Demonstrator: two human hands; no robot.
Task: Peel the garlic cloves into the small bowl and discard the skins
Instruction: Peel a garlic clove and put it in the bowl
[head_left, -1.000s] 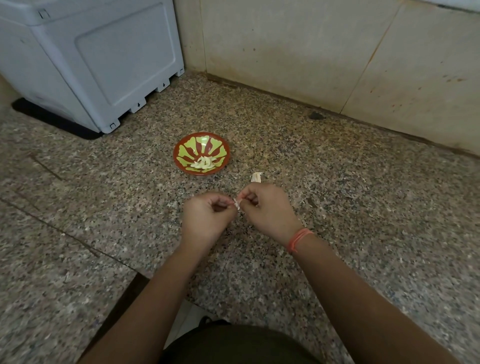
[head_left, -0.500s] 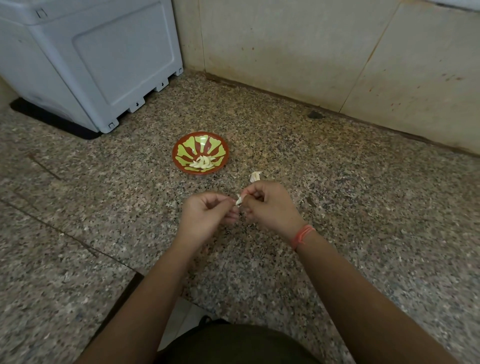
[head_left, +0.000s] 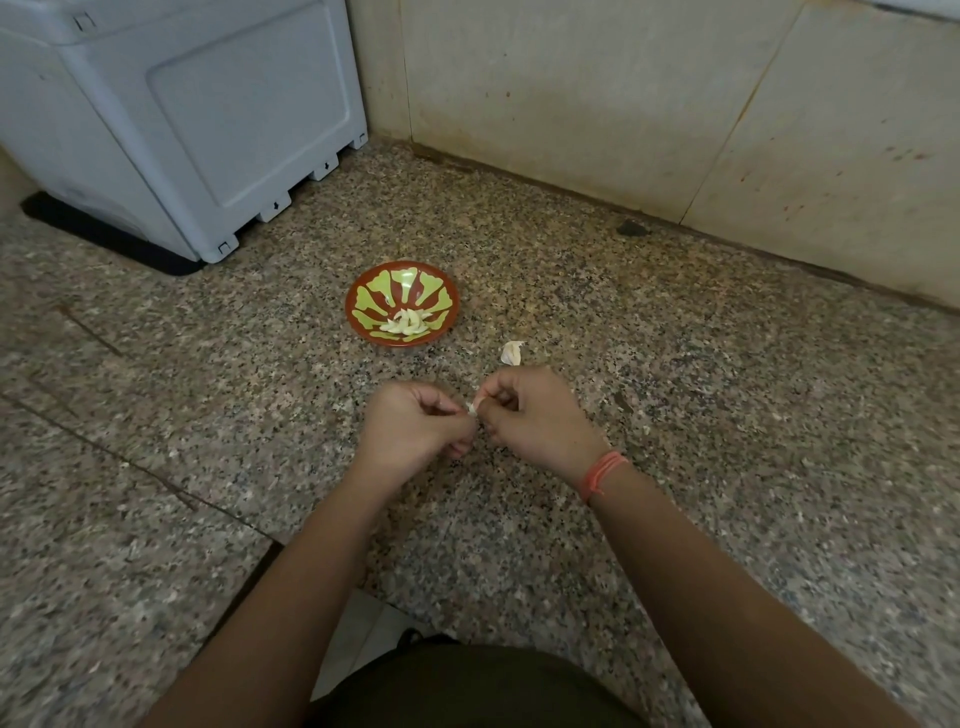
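left hand (head_left: 415, 423): fingers curled, pinching garlic clove (head_left: 473, 407) | right hand (head_left: 535, 415): curled, pinching same clove | small bowl (head_left: 402, 303): beyond, apart

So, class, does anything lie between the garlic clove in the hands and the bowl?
Nothing visible. Only bare counter lies between the clove and the bowl; a loose white piece sits off to the right.

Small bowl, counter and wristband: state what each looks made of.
Small bowl: probably glazed ceramic or melamine; glossy red-brown with painted green petals. Counter: polished granite, likely; fine grey, black and pink speckles, visible slab seam. Wristband: orange thread, seemingly; several thin strands wound together.
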